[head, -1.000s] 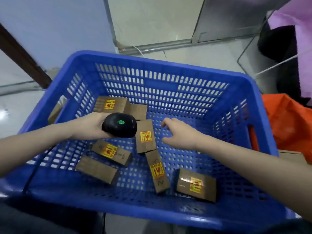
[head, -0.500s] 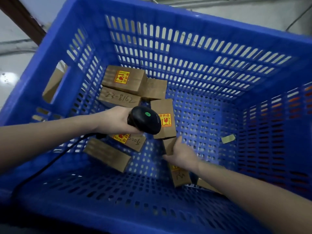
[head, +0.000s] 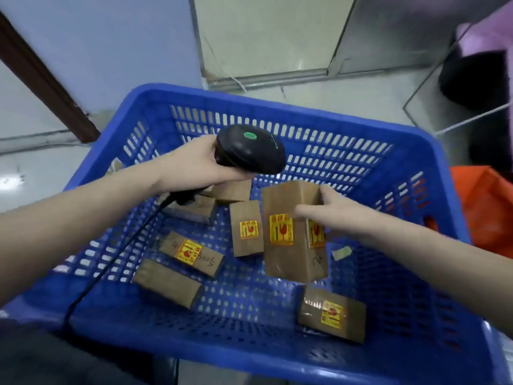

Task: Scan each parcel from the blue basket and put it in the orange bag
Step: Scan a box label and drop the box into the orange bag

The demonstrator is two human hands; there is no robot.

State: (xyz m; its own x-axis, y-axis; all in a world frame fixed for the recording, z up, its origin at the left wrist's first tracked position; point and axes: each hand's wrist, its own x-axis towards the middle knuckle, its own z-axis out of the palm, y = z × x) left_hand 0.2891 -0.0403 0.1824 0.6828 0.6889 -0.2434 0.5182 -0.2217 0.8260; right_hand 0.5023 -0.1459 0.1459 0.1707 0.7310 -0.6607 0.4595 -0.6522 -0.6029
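1. A pale glossy floor (head: 347,98) is seen beneath the blue basket (head: 433,151); a light blue wall (head: 111,45) stands behind it.
2. Parcels counted in the basket – six lying on its bottom, one more lifted.
3. The held parcel (head: 291,245) is gripped by the right hand (head: 338,212), fingers clamped on its top, above the basket.
4. A black scanner (head: 249,150) is held in the left hand (head: 191,165), fingers wrapped round the handle.
5. The orange bag (head: 488,207) lies just right of the basket – contents not visible.
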